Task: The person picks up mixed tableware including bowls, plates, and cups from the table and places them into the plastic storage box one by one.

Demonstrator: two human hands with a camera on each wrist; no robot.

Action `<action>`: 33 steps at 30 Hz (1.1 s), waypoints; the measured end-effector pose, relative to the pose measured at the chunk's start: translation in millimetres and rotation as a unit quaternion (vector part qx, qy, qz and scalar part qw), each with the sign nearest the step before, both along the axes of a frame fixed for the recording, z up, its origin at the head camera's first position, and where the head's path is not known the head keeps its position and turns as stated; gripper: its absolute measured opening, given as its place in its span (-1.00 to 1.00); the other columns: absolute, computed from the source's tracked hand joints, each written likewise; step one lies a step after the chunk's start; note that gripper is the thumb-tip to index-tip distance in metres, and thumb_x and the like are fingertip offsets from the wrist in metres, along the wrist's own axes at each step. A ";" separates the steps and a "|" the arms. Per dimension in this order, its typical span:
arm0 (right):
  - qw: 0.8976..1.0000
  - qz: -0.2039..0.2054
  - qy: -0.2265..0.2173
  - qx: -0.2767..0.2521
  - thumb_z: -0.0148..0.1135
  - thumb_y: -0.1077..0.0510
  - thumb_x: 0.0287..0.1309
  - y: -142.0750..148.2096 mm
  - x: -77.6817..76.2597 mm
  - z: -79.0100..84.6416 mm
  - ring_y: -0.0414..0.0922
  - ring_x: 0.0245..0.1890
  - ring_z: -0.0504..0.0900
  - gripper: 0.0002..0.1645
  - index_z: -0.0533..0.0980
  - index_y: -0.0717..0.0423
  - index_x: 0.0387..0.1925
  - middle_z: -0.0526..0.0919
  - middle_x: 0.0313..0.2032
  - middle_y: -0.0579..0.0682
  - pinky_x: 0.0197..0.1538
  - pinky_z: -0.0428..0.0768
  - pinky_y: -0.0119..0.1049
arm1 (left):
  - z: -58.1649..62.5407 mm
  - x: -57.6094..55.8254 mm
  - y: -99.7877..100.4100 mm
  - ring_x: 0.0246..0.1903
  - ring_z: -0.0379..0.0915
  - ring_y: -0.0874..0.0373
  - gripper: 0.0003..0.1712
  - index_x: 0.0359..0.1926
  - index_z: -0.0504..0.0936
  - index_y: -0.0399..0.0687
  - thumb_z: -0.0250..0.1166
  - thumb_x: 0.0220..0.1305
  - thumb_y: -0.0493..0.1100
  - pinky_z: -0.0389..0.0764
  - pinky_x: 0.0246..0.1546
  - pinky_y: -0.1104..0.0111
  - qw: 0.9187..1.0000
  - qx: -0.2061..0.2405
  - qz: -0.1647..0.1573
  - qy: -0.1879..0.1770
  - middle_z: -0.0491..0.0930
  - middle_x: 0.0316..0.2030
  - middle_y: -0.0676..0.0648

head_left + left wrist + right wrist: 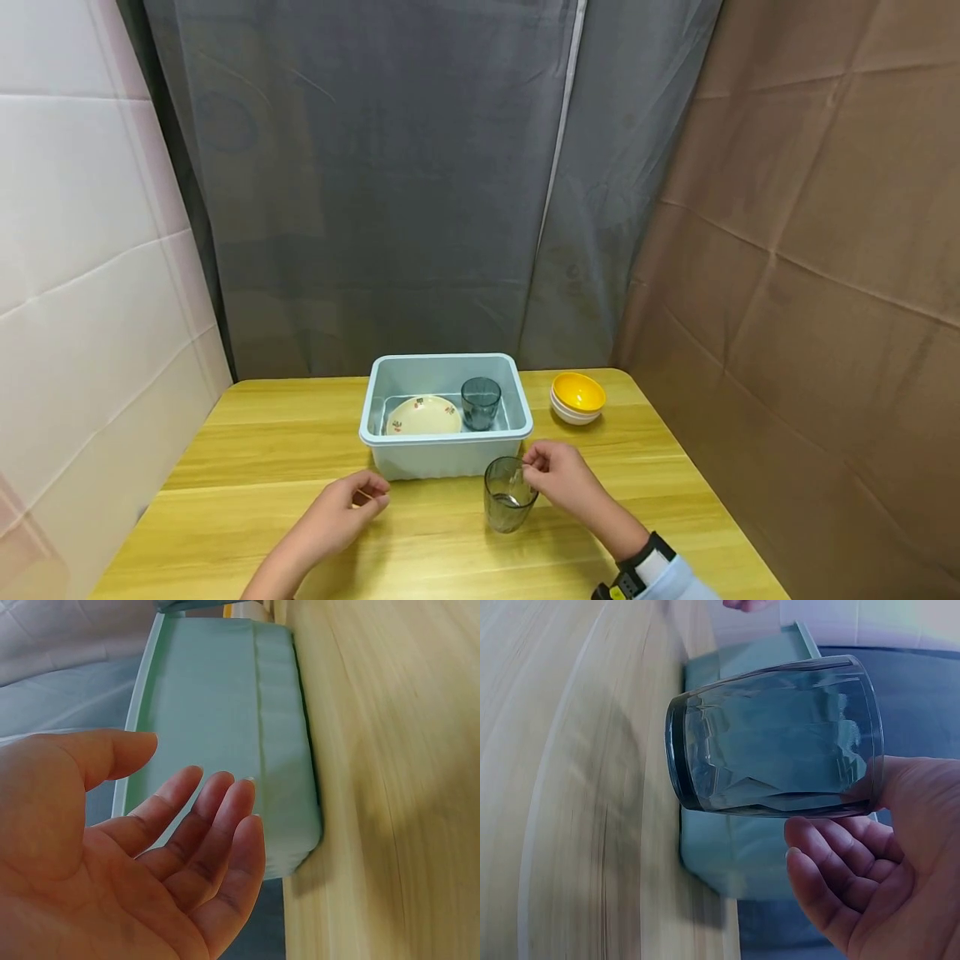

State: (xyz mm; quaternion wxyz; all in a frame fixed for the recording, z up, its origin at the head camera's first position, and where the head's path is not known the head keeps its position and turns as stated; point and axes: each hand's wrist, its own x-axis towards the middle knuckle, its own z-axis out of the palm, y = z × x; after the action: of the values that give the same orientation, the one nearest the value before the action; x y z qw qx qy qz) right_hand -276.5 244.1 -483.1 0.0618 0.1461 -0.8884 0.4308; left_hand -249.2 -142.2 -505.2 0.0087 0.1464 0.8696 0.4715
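Fingers and thumb of my right hand point(564, 479) pinch a drinking glass point(501, 510) by its rim; those of my left hand point(337, 510) curl loosely around nothing, near the pale blue tub point(446, 459). The pinched glass is upright, smoky grey and see-through, with rippled facets, a thick base and a wider mouth. It is just in front of the tub, over the wooden table point(225, 500); whether its base touches, I cannot tell. I count two glasses, the second glass point(480, 406) standing inside the one tub beside one flower-patterned plate point(423, 417). One yellow bowl point(579, 392) sits stacked on white bowlware point(574, 415), its number unclear.
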 end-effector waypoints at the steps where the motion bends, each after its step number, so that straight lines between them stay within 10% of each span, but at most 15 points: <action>1: 1.000 0.004 0.001 0.002 0.38 0.38 0.18 -3.0 -0.1 -0.1 -0.22 -0.45 0.52 -0.88 0.67 0.11 -0.35 0.61 -0.47 -0.13 -0.40 0.49 -0.39 | 0.3 0.2 0.4 -0.15 0.62 0.16 -0.81 0.00 0.74 -0.14 0.46 0.50 -0.14 0.64 -0.12 0.30 1.000 0.000 -0.002 0.001 0.70 -0.19 0.07; 33: 0.999 0.039 0.015 0.034 0.41 0.32 0.16 -68.9 3.5 -1.8 -0.30 -0.49 0.54 -0.86 0.68 0.01 -0.37 0.63 -0.50 -0.21 -0.41 0.55 -0.39 | 15.7 -1.5 40.5 -0.19 0.60 0.15 -0.83 -0.04 0.76 -0.11 0.41 0.57 -0.10 0.64 -0.15 0.31 0.999 0.019 -0.041 0.028 0.73 -0.21 0.07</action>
State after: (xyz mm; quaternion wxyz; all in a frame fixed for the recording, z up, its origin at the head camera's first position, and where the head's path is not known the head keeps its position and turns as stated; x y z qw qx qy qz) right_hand -273.0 175.3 -484.9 0.0531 0.1888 -0.8952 0.4003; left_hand -250.7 -101.8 -489.5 0.0008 0.1953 0.8536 0.4830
